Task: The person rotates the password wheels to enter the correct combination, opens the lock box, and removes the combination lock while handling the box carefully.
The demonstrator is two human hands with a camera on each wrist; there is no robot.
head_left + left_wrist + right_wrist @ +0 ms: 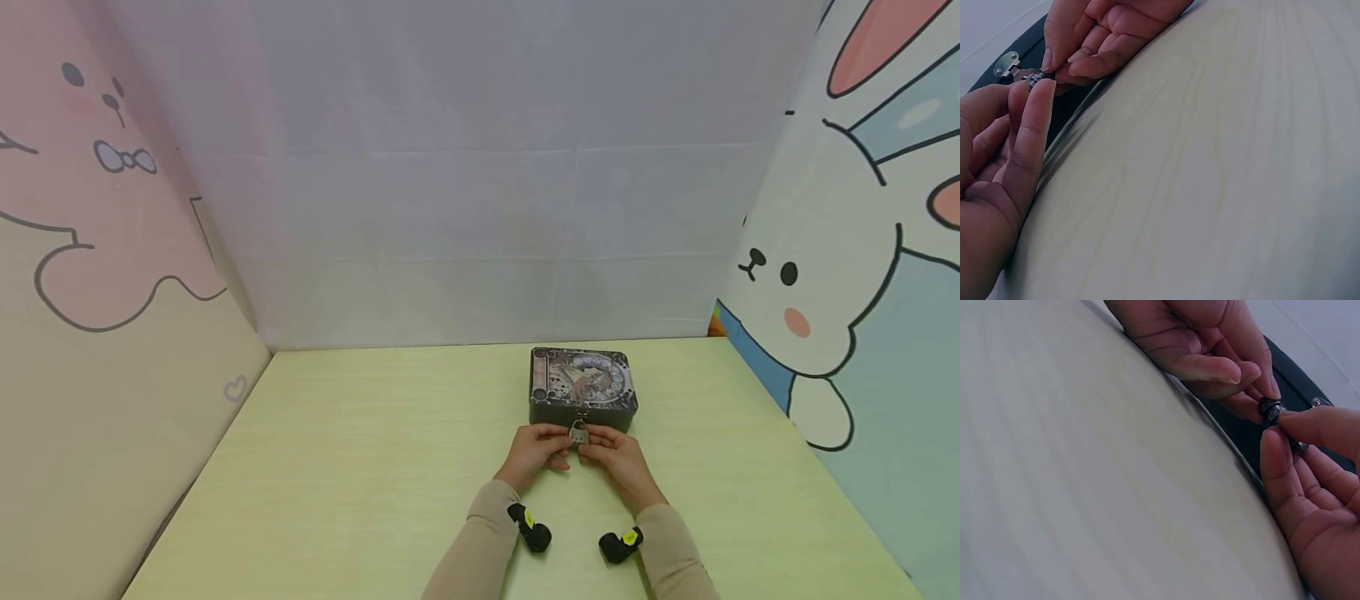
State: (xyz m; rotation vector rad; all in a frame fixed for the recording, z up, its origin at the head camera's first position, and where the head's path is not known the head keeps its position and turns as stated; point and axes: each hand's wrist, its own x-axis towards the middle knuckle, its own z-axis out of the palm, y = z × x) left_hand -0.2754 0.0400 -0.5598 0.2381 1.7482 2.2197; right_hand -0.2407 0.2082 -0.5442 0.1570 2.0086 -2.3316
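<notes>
A small silver combination padlock (579,432) with number dials hangs at the front clasp of a dark tin box (583,379), whose lid is shut and carries an ornate printed picture. My left hand (534,454) pinches the padlock from its left side. From the other side, my right hand (617,458) pinches it between thumb and finger. In the left wrist view, the dials of the padlock (1036,79) show between both hands' fingertips, near the metal clasp (1007,64). The right wrist view shows the padlock (1270,409) partly covered by fingers. The digits are too small to read.
The box stands on a pale wood-grain table (360,467), toward its back right. A white cloth backdrop (480,208) rises behind the table. Printed panels with cartoon animals stand at the left and right. Black wrist cameras (534,533) are strapped to both sleeves.
</notes>
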